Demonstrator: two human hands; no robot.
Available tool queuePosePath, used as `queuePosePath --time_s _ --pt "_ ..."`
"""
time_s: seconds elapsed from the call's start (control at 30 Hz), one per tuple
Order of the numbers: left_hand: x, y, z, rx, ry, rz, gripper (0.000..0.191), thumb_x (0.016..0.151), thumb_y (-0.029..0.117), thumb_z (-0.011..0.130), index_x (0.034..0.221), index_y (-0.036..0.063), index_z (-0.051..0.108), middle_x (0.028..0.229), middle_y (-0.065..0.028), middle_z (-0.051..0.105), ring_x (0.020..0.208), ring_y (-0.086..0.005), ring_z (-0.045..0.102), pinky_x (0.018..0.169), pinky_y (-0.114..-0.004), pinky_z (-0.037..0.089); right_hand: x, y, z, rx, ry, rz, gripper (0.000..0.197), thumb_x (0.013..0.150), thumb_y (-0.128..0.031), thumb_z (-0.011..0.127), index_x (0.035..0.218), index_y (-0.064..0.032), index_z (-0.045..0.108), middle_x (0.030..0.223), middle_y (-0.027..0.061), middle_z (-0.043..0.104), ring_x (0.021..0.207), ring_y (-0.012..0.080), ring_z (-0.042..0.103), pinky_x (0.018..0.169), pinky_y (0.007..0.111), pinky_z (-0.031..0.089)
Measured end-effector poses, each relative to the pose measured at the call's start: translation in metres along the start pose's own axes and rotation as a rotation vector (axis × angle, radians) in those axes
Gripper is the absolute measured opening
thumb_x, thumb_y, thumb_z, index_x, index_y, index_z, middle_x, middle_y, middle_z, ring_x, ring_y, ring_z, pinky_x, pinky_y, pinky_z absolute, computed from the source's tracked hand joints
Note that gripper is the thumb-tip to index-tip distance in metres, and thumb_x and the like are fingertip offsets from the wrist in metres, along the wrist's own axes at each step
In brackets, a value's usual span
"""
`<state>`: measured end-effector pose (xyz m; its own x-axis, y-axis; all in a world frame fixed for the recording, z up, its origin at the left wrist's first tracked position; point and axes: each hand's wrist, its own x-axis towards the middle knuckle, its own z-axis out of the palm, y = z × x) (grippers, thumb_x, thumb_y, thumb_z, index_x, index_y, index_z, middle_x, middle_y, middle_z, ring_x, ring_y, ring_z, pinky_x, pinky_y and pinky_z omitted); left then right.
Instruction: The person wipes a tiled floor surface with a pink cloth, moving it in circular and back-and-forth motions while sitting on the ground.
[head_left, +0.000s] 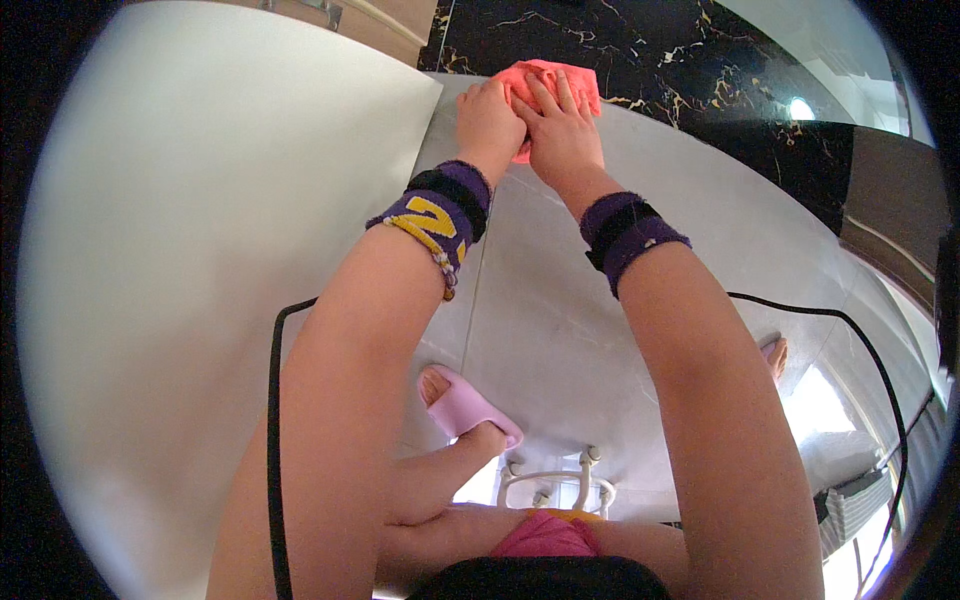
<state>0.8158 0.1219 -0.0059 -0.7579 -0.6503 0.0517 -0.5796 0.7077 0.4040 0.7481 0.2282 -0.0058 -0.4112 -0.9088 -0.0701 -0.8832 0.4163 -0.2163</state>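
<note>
A coral-pink cloth (577, 79) lies bunched on the grey tiled floor, up against a black, gold-veined stone face. My left hand (491, 120) is curled at the cloth's left edge, gripping it with bent fingers. Spread flat over the cloth's top is my right hand (562, 135), its fingers apart and pressing down on the fabric. The two hands nearly touch, and a fold of cloth shows between them. Purple wristbands with black straps cover both wrists; the left one (435, 217) bears yellow digits.
A large white panel (225, 187) fills the left side. The black stone (660, 45) runs along the far edge. Below me are a pink slipper (469, 409) on one foot and a white stool base with casters (581, 480). A black cord (277, 450) loops by my arms.
</note>
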Motion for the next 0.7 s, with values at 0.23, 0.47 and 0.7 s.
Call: queuePosePath --time_s 0.23,0.47,0.7 --pt "-0.140 -0.015 -0.013 -0.077 -0.120 -0.133 0.019 0.081 0.011 0.060 0.098 0.0037 0.056 0.103 -0.0186 0.059 0.099 -0.0384 0.053 0.087 -0.047 0.042 -0.106 -0.061 0.016 0.204 -0.075 -0.039 0.053 0.085 -0.029 0.058 0.138 -0.0218 0.052 0.155 0.0048 0.032 0.145 0.0346 0.020 0.116 0.057 0.015" --pt "-0.323 -0.014 -0.038 0.017 -0.218 -0.429 0.021 0.082 0.010 0.059 0.101 0.0023 0.052 0.105 -0.0204 0.054 0.103 -0.0417 0.047 0.090 -0.048 0.041 -0.239 -0.143 0.028 0.302 -0.289 -0.157 0.054 0.079 -0.027 0.061 0.133 -0.0201 0.057 0.153 0.0068 0.033 0.145 0.0359 0.017 0.116 0.061 0.011" --pt "-0.301 -0.004 -0.036 -0.086 -0.173 -0.451 0.020 0.084 0.012 0.059 0.101 0.0022 0.054 0.104 -0.0216 0.055 0.103 -0.0418 0.050 0.088 -0.048 0.041 -0.215 -0.118 0.033 0.237 -0.293 -0.303 0.059 0.081 -0.032 0.061 0.138 -0.0201 0.051 0.148 0.0063 0.039 0.144 0.0343 0.020 0.115 0.060 0.013"
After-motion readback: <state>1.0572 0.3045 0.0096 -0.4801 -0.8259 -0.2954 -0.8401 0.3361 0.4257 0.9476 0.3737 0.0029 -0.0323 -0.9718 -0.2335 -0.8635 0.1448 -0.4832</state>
